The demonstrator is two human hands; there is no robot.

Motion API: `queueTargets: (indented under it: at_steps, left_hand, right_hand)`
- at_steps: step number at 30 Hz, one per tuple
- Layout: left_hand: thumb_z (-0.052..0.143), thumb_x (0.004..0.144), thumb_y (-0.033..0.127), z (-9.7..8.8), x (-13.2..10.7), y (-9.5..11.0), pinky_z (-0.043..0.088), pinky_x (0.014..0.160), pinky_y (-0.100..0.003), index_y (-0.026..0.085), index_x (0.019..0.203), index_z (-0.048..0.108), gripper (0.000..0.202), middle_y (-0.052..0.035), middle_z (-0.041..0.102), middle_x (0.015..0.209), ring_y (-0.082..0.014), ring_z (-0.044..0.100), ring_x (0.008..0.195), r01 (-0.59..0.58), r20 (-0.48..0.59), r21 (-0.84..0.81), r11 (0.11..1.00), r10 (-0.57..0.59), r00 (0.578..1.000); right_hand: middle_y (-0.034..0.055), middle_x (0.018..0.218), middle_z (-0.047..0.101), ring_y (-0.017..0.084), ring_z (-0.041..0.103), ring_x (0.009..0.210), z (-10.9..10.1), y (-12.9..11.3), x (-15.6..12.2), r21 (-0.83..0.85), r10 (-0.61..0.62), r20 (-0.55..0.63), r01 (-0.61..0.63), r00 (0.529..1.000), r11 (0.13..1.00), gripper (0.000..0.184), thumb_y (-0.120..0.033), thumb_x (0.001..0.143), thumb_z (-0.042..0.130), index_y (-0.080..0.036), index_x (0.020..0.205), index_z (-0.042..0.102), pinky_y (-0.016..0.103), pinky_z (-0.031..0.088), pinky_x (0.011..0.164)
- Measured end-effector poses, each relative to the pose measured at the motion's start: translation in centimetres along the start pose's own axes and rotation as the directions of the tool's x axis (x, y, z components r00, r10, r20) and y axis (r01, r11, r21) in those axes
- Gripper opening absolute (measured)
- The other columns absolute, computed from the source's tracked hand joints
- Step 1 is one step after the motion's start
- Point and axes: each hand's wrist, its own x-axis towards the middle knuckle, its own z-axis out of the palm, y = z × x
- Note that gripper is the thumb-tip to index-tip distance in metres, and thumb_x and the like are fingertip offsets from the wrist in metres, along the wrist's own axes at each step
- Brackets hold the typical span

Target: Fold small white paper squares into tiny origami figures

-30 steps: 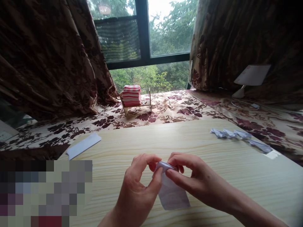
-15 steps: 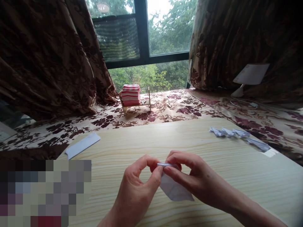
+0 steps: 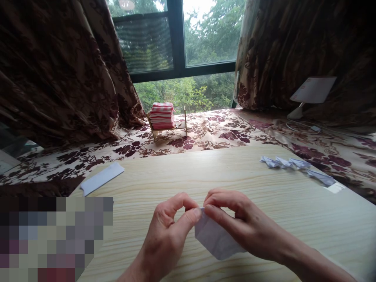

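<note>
A sheet of white paper (image 3: pixel 216 239) hangs between my two hands, above the wooden table. Its upper edge is pinched between the thumb and forefinger of my left hand (image 3: pixel 173 227). Close beside it, my right hand (image 3: pixel 241 219) grips the same edge with thumb and fingers, covering part of the sheet. The fingertips of both hands almost meet at the top of the paper.
Several folded white paper pieces (image 3: pixel 293 163) lie in a row at the table's right edge. A white paper strip (image 3: pixel 102 178) rests at the left. Beyond the table (image 3: pixel 176 172) stand a small rack (image 3: pixel 181 126) with folded pink-striped cloths (image 3: pixel 162 116) and a lamp (image 3: pixel 313 90).
The paper's top, earlier a narrow folded ridge seen edge-on between my fingers, has tipped so that more of the sheet's face shows. Both hands keep their hold.
</note>
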Motion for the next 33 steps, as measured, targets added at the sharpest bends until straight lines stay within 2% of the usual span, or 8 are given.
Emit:
queueTargets:
  at_steps: [5, 10, 17, 25, 27, 30, 31, 33]
  left_hand:
    - [0.054, 0.079, 0.027, 0.0, 0.2, 0.0, 0.036, 0.062, -0.023, 0.016, 0.06, 0.055, 0.022, 0.002, 0.049, 0.059, -0.0122, 0.045, 0.062, 0.008, -0.056, -0.001, 1.0, -0.008, 0.998]
    - [0.054, 0.081, 0.029, 0.0, 0.2, -0.3, 0.038, 0.064, -0.024, 0.016, 0.061, 0.058, 0.024, 0.0003, 0.052, 0.061, -0.0138, 0.048, 0.064, 0.001, -0.042, 0.003, 1.0, -0.001, 0.999]
    - [0.05, 0.084, 0.03, 0.0, 0.3, -0.1, 0.038, 0.063, -0.024, 0.016, 0.064, 0.059, 0.026, 0.0001, 0.053, 0.063, -0.0138, 0.049, 0.065, -0.027, -0.02, 0.032, 0.999, 0.028, 0.999]
    - [0.057, 0.079, 0.025, -0.8, 0.6, 0.5, 0.038, 0.062, -0.024, 0.016, 0.059, 0.056, 0.022, 0.0007, 0.055, 0.062, -0.0131, 0.05, 0.063, -0.04, 0.109, 0.165, 0.985, 0.022, 0.994]
    - [0.059, 0.078, 0.027, -0.9, 0.8, 0.4, 0.038, 0.063, -0.024, 0.016, 0.06, 0.059, 0.021, 0.0006, 0.055, 0.06, -0.0127, 0.049, 0.062, 0.013, 0.045, 0.063, 0.998, -0.016, 0.999]
    - [0.066, 0.072, 0.03, -0.9, 1.3, -0.2, 0.038, 0.063, -0.023, 0.014, 0.065, 0.065, 0.017, 0.0018, 0.054, 0.058, -0.0101, 0.046, 0.059, 0.104, -0.188, -0.329, 0.938, -0.173, 0.967]
    - [0.07, 0.068, 0.03, -0.8, 1.4, -0.3, 0.038, 0.062, -0.022, 0.014, 0.067, 0.066, 0.016, 0.0026, 0.054, 0.057, -0.0087, 0.044, 0.057, 0.121, -0.228, -0.463, 0.878, -0.25, 0.941]
    - [0.075, 0.062, 0.028, -0.6, 1.6, -0.6, 0.038, 0.063, -0.022, 0.013, 0.068, 0.067, 0.018, 0.0027, 0.055, 0.059, -0.007, 0.043, 0.056, 0.147, -0.208, -0.629, 0.763, -0.347, 0.914]
  right_hand:
    - [-0.0033, 0.061, 0.043, 0.009, 0.041, 0.055, -0.6, 0.3, 0.1, 0.045, 0.174, -0.008, -0.173, 0.985, 0.984, 0.04, -0.043, 0.093, 0.036, -0.017, 0.067, 0.051, 0.02, 0.032, 0.047]
    - [-0.0016, 0.064, 0.051, 0.011, 0.047, 0.061, -0.6, 0.1, 0.1, -0.057, 0.017, -0.051, -0.02, 0.999, 0.998, 0.026, -0.033, 0.088, 0.05, -0.017, 0.068, 0.054, 0.021, 0.036, 0.054]
    - [0.0006, 0.065, 0.052, 0.012, 0.048, 0.062, -0.6, 0.6, 0.1, -0.166, -0.138, -0.072, 0.124, 0.988, 0.978, 0.032, -0.027, 0.092, 0.042, -0.017, 0.064, 0.052, 0.023, 0.037, 0.056]
    - [0.002, 0.067, 0.056, 0.013, 0.051, 0.064, -0.6, 1.1, 0.5, -0.195, -0.209, -0.007, 0.204, 0.978, 0.959, 0.028, -0.027, 0.09, 0.048, -0.016, 0.067, 0.059, 0.025, 0.039, 0.06]
    - [0.0019, 0.068, 0.056, 0.013, 0.052, 0.064, -1.1, 1.3, 0.6, -0.164, -0.188, -0.11, 0.169, 0.976, 0.972, 0.028, -0.029, 0.09, 0.048, -0.017, 0.068, 0.059, 0.024, 0.04, 0.059]
    - [0.0021, 0.071, 0.058, 0.015, 0.054, 0.069, -2.1, 1.6, 0.9, -0.093, -0.081, -0.389, 0.048, 0.917, 0.994, 0.029, -0.038, 0.09, 0.046, -0.018, 0.075, 0.06, 0.024, 0.042, 0.063]
    - [0.0023, 0.072, 0.059, 0.016, 0.055, 0.071, -2.2, 1.7, 1.0, -0.069, -0.036, -0.432, 0.007, 0.901, 0.998, 0.031, -0.042, 0.09, 0.045, -0.018, 0.077, 0.061, 0.025, 0.043, 0.064]
    - [0.0023, 0.072, 0.06, 0.016, 0.055, 0.071, -2.1, 1.6, 1.0, -0.058, 0.018, -0.369, -0.043, 0.929, 0.997, 0.037, -0.048, 0.089, 0.043, -0.018, 0.079, 0.061, 0.025, 0.043, 0.064]
